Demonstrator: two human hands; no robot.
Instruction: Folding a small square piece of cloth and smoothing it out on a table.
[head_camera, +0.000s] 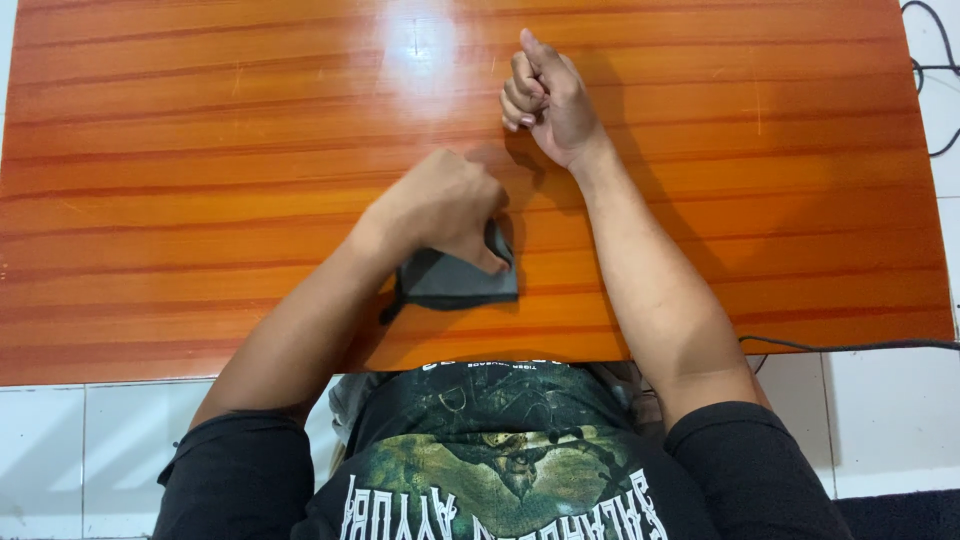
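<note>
Head view, left hand (440, 205) pressing grey cloth (455, 282), seemingly folded

Counting it up: two hands, one cloth, one table, two cables. Left hand (445, 205) down on the one grey cloth (455, 280), thumb pressing it flat. Right hand (548, 95) just beyond the left, curled loosely, nothing in it. Only one wooden table (200, 150) under both. One black cable (850, 346) trailing off near the right elbow, and a second cable (935, 70) looping way out past the right hand at the far corner. One black printed shirt (500, 460) too.
</note>
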